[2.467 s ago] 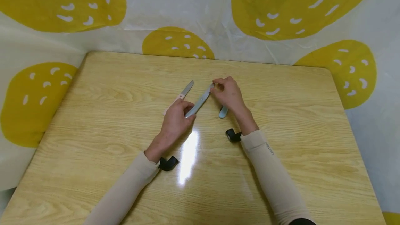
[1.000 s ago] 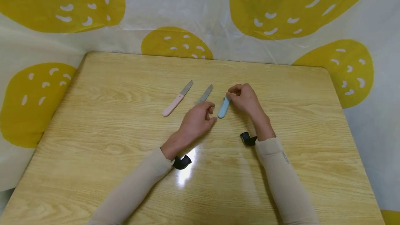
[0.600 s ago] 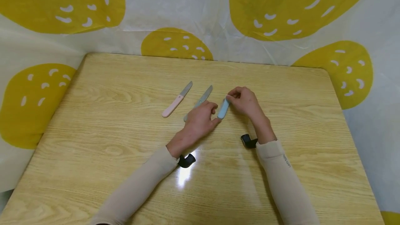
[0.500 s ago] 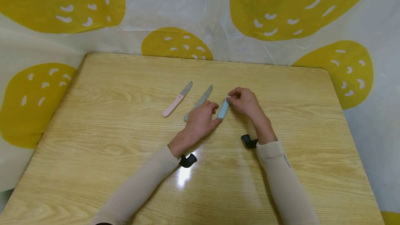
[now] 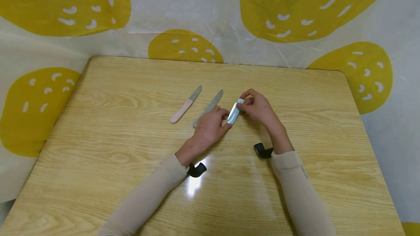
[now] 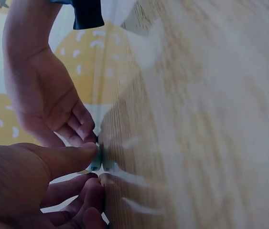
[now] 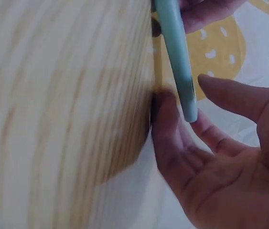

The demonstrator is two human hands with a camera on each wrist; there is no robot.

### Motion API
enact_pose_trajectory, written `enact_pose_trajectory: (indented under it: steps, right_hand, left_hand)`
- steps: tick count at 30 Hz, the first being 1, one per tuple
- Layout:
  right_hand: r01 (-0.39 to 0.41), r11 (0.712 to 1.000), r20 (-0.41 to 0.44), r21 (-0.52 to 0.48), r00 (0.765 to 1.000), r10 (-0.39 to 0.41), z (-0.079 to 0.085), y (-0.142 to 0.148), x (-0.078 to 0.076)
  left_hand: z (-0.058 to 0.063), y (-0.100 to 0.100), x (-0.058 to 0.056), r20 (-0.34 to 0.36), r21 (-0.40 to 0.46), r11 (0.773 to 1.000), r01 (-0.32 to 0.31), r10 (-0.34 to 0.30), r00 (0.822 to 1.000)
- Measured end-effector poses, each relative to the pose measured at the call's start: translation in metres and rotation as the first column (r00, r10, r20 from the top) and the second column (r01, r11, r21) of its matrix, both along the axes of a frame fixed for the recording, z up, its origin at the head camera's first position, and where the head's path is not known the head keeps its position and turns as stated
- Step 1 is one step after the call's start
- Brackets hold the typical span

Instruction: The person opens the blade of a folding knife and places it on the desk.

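A light blue folding knife (image 5: 234,114), folded, stands tilted close over the table, its bright blade edge showing along its left side. My left hand (image 5: 210,125) pinches its near end; the left wrist view shows the thumb (image 6: 84,155) on the handle and fingers below. Around the knife's far, riveted end is my right hand (image 5: 260,108). In the right wrist view its thumb (image 7: 213,88) sits slightly apart from the handle (image 7: 178,62), with loosely bent fingers at the end. To the left lies a grey-green knife (image 5: 214,100), unfolded, its handle partly behind my left hand.
A pink-handled knife (image 5: 181,112), unfolded, lies farther left on the wood-grain table (image 5: 115,148). Black wrist mounts (image 5: 197,169) hang beside both sleeves. Behind the table's far edge is a white curtain (image 5: 190,3) with yellow shapes.
The grey-green knife, earlier held unfolded by both hands, was laid beside the pink one. Both hands moved right to the blue knife, which has since tilted, exposing its blade edge and rivet.
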State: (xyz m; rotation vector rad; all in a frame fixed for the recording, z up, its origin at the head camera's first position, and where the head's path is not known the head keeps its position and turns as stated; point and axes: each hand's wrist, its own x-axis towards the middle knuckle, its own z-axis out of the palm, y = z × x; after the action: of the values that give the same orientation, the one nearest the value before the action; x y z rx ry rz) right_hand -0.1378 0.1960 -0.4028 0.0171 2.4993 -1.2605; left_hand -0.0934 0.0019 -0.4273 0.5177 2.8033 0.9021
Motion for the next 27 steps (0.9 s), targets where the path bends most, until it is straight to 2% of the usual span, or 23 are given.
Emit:
enact_pose_trajectory:
  steps: [4,9,13,16,23,27]
  right_hand:
    - [-0.004,0.987,0.037,-0.162,0.999,0.010,-0.003,0.002,0.002]
    - [0.006,0.965,0.016,-0.263,1.000,-0.002,-0.009,0.003,0.005]
    - [0.021,0.939,-0.024,-0.344,0.999,-0.031,-0.012,0.005,0.006]
    - [0.019,0.912,-0.054,-0.409,0.998,-0.044,-0.013,0.006,0.006]
    - [-0.034,0.849,-0.105,-0.527,0.994,-0.025,-0.013,0.007,0.011]
    - [-0.063,0.834,-0.122,-0.548,0.993,-0.006,-0.013,0.005,0.013]
  left_hand:
    - [0.000,-0.001,0.000,0.016,0.030,1.000,0.000,-0.001,1.000]
    - [0.001,-0.001,0.000,0.073,0.121,0.992,-0.015,0.006,0.997]
    - [0.002,-0.002,-0.002,0.131,0.252,0.967,-0.034,0.001,0.991]
    - [0.003,-0.002,-0.005,0.144,0.319,0.946,-0.059,0.013,0.989]
    - [0.005,-0.003,-0.009,0.135,0.401,0.905,-0.142,0.095,0.986]
    - [0.007,-0.004,-0.009,0.147,0.421,0.893,-0.160,0.107,0.983]
